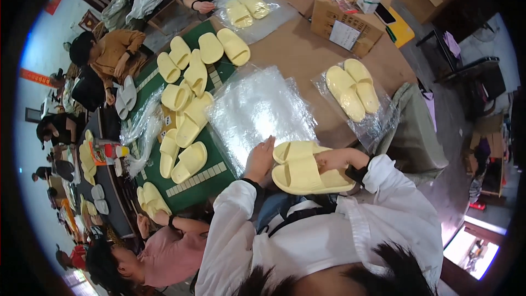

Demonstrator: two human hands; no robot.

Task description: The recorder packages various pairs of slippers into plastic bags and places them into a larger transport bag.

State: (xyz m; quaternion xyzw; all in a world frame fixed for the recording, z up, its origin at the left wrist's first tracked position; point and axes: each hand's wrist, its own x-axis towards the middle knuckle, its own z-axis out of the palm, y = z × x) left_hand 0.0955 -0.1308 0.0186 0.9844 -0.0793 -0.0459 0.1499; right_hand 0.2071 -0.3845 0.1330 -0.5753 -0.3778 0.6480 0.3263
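Note:
A pair of pale yellow slippers (300, 175) lies side by side near the front of the table, close to my body. My right hand (335, 159) grips the pair from the open heel end, its fingertips partly hidden at the straps. Just left of the slippers, my left hand (259, 160) is stretched out with straight fingers at the near edge of a stack of clear plastic bags (257, 104). The hand appears to rest on the bags and holds nothing I can see.
A bagged yellow pair (350, 90) lies to the right. Loose yellow slippers (189, 120) cover a green mat (205, 183) at left. Behind stands a cardboard box (323, 16). Across the table, a person's hands flank another bagged pair (246, 10). A person in pink (170, 255) holds slippers at near left.

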